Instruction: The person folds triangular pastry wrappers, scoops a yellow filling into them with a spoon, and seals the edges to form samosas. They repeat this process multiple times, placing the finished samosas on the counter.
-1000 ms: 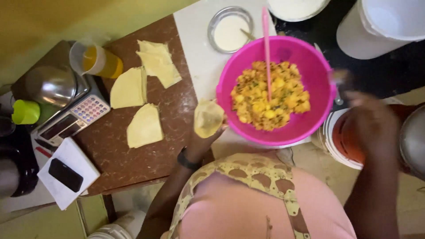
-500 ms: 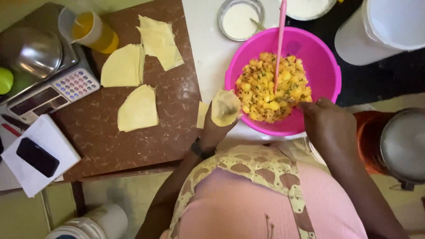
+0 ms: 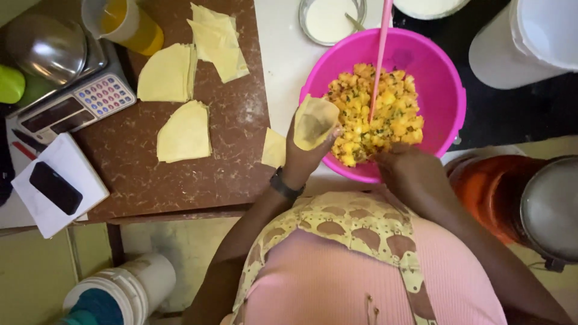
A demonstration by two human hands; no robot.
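Observation:
My left hand holds a pale dough sheet folded into an open cone, just at the near left rim of a pink plastic bowl. The bowl holds chunky yellow potato filling with a pink spoon standing in it. My right hand reaches over the bowl's near rim, fingertips in the filling; whether it grips any is hidden. More pale dough sheets lie on the brown tabletop to the left, and one small piece sits beside my left wrist.
A small bowl of white paste stands behind the pink bowl. A scale with a keypad, a yellow-filled jug, a notepad with a phone lie left. White buckets and an orange container stand right; another bucket below.
My right hand has come in from the right side to the bowl's near rim and into the filling. My left hand keeps the dough cone by the bowl.

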